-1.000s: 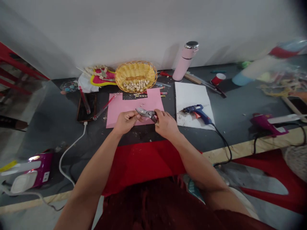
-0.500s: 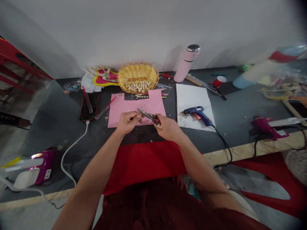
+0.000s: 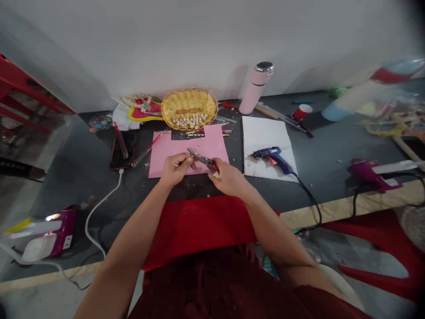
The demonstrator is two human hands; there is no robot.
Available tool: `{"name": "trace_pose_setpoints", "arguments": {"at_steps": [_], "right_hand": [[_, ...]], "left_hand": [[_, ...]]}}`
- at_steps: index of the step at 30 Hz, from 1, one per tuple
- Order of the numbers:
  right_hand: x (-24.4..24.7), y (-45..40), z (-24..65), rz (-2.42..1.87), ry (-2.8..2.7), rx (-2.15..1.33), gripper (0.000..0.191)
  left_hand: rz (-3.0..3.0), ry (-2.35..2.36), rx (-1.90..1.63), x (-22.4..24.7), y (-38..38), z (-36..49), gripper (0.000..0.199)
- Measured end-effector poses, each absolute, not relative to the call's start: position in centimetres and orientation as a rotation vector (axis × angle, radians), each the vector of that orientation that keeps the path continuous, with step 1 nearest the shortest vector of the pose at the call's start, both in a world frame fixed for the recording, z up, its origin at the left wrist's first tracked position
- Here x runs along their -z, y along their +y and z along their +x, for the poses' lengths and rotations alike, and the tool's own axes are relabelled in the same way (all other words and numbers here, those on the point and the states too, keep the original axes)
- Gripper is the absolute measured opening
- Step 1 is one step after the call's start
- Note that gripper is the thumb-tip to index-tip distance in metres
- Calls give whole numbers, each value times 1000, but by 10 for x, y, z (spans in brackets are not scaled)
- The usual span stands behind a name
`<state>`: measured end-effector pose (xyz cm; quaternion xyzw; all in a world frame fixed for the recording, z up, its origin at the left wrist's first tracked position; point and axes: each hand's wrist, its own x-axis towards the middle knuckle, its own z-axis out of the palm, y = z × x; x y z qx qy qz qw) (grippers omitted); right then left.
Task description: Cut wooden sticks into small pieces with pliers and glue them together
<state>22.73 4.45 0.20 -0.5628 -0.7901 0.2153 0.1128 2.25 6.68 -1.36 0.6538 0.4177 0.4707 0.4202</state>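
Observation:
My right hand (image 3: 227,176) is closed round the handles of a pair of pruning shears (image 3: 204,160), whose dark blades point up and left. Facing it, my left hand (image 3: 177,168) pinches something too small to make out, close by the blade tips. Both hands are over the near part of a pink sheet of paper (image 3: 159,157), where a few small pale bits (image 3: 197,146) lie. Just beyond the paper stands a wicker basket (image 3: 189,98) with many small pale pieces (image 3: 190,120) inside.
To the right, a blue glue gun (image 3: 274,158) lies on a white board (image 3: 265,128); its cord runs over the table edge. A pink flask (image 3: 256,88) stands behind. At left are a phone (image 3: 123,153) on a white cable and a purple device (image 3: 64,232).
The blade tips have shifted slightly left and up, with my right hand moving a little left. My left hand keeps its pinch. The whole view has shifted slightly.

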Motion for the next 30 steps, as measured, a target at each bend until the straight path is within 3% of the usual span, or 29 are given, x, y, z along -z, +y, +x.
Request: {"name": "trace_pose_setpoints", "arguments": {"at_steps": [4, 9, 14, 19, 30], "right_hand": [[7, 47, 225, -1698, -2284, -281, 56], [8, 48, 224, -1656, -2334, -178, 59], [5, 48, 219, -1758, -2315, -182, 47], [3, 49, 219, -1809, -2275, -192, 46], [-2, 50, 233, -1636, -2332, -449, 38]], "left_hand": [[1461, 933, -935, 9, 68, 13, 35], [1278, 836, -747, 6, 70, 3, 34], [1379, 912, -927, 10, 69, 12, 36], [1708, 1134, -1196, 11, 66, 24, 27], [1851, 1108, -1268, 10, 61, 29, 30]]}}
